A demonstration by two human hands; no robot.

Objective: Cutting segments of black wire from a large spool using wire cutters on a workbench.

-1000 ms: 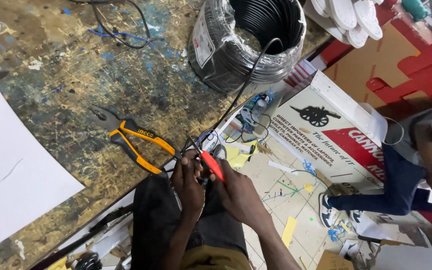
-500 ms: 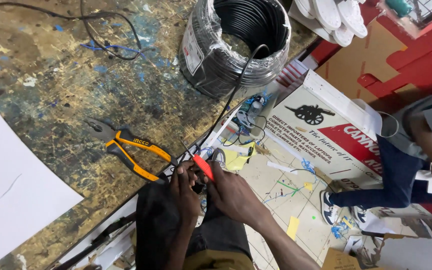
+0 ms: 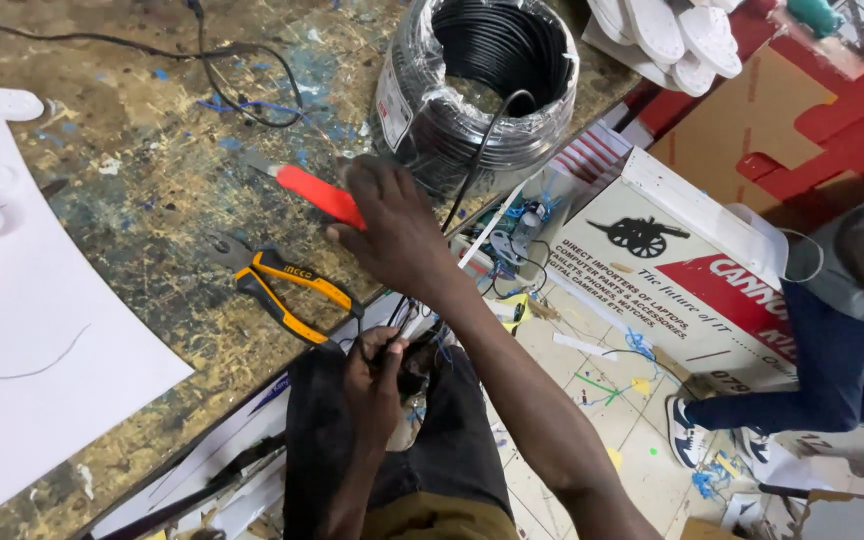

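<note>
while the right hand (image 3: 392, 235) reaches over the paint-stained workbench (image 3: 142, 190), its fingers are closed around the red-handled tool (image 3: 317, 193). the handle leaves the fist toward 10 o'clock, long axis running 10 to 4; its tip is too small to make out. at 2 o'clock stands the black cable coil (image 3: 482, 85), its hollow centre holding only a loose cable end. the left hand (image 3: 377, 375), at 6 o'clock, pinches black wires (image 3: 407, 320) over the lap. orange-handled pliers (image 3: 277, 290) lie at 8 o'clock, apart from both hands.
</note>
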